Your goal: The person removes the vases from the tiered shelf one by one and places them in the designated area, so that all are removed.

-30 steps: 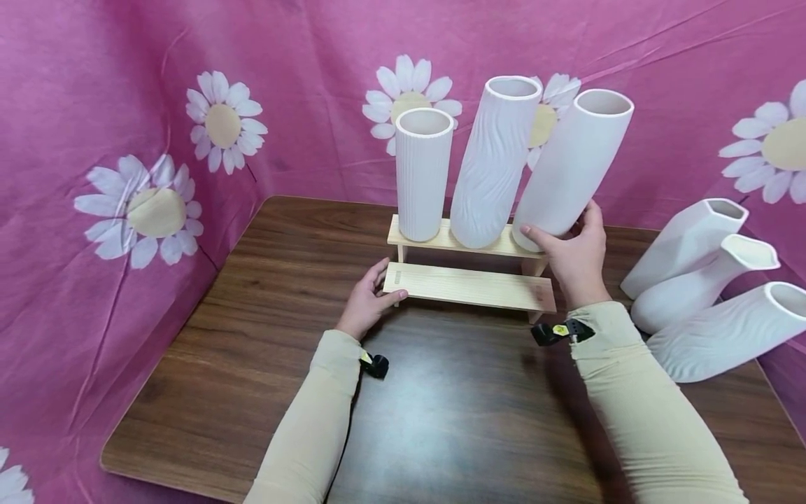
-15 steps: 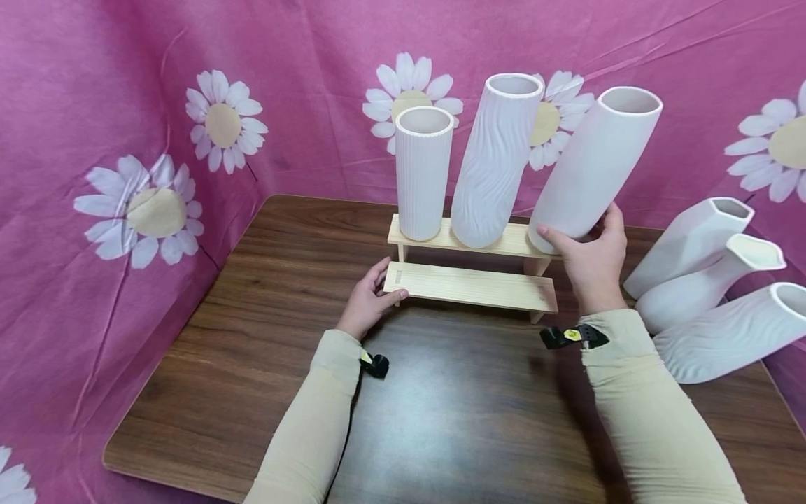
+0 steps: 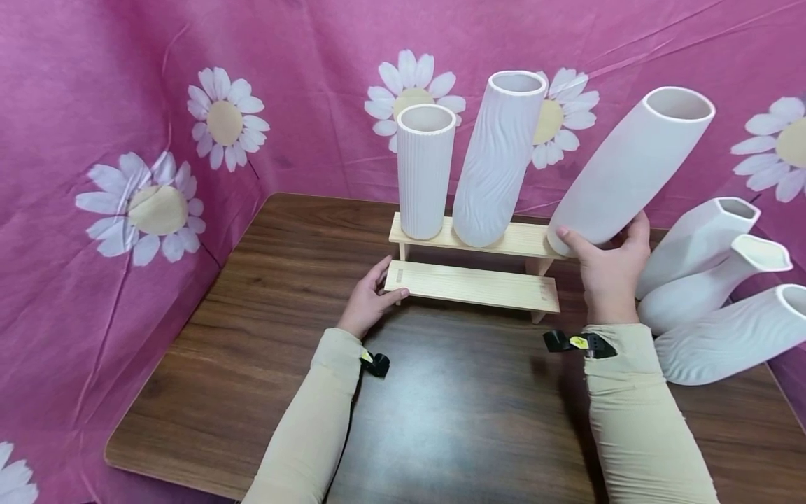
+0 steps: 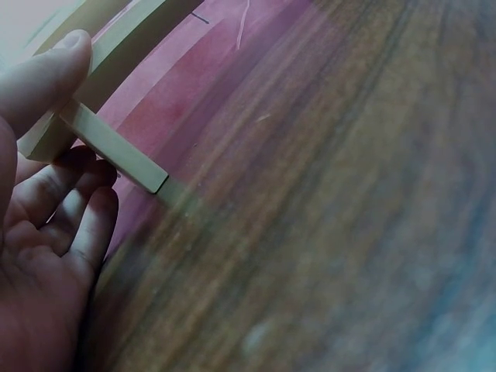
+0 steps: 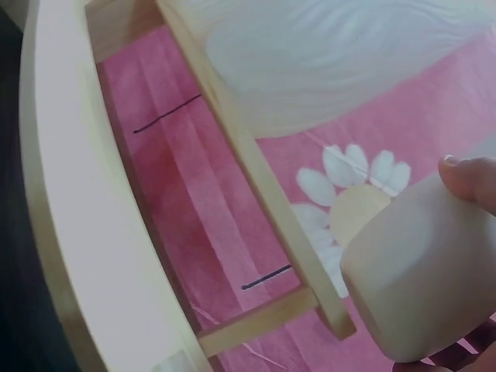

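Observation:
My left hand [image 3: 370, 301] grips the left end of a two-step wooden stand [image 3: 472, 285], thumb on the lower board. In the left wrist view, fingers curl beside the stand's leg [image 4: 116, 147]. My right hand [image 3: 612, 269] holds a smooth white vase [image 3: 623, 175] near its base. That vase leans to the right, its base just past the upper board's right end; the right wrist view shows a gap between them. On the upper board stand a ribbed white vase [image 3: 426, 175] at the left and a wavy white vase [image 3: 500, 161] beside it.
At the right of the brown table [image 3: 252, 350] stand an angular white vase [image 3: 699, 238], a flared-neck vase [image 3: 711, 287] and another wavy vase [image 3: 730, 339], close together. A pink daisy-print cloth [image 3: 315, 105] hangs behind and to the left.
My right hand has moved right with the smooth vase, taking its base from the upper board to past its end. The vase tilts further right. My left hand keeps its place on the stand.

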{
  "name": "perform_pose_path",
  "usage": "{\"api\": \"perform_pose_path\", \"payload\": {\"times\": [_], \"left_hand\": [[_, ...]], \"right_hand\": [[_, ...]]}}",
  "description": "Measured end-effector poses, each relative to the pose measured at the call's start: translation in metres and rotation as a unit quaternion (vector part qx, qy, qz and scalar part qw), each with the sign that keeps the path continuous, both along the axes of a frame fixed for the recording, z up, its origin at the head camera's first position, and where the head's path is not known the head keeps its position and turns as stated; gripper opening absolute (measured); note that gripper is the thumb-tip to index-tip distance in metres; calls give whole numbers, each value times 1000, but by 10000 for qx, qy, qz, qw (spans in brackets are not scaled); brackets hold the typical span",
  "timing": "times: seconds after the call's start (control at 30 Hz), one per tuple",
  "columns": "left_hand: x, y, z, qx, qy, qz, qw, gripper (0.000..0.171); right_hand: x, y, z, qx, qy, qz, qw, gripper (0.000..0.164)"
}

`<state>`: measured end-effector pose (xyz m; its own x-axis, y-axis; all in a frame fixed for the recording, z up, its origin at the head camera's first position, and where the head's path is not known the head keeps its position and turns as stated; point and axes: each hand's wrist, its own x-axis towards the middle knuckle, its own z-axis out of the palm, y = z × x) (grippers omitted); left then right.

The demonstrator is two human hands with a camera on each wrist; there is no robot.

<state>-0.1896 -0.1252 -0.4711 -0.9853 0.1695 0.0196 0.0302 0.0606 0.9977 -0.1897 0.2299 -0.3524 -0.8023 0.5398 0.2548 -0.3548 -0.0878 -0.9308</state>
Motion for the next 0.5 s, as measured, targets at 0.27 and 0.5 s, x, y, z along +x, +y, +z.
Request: {"api": "perform_pose_path", "payload": {"times": [0.27, 0.5], "left_hand": [[-1, -2, 2, 15, -64, -109, 9999, 87], [1, -2, 4, -23, 19, -46, 10000, 85]], "right_hand": [[3, 5, 0, -277, 197, -79, 9994, 95], [7, 7, -5, -436, 283, -176, 9985, 97]]}}
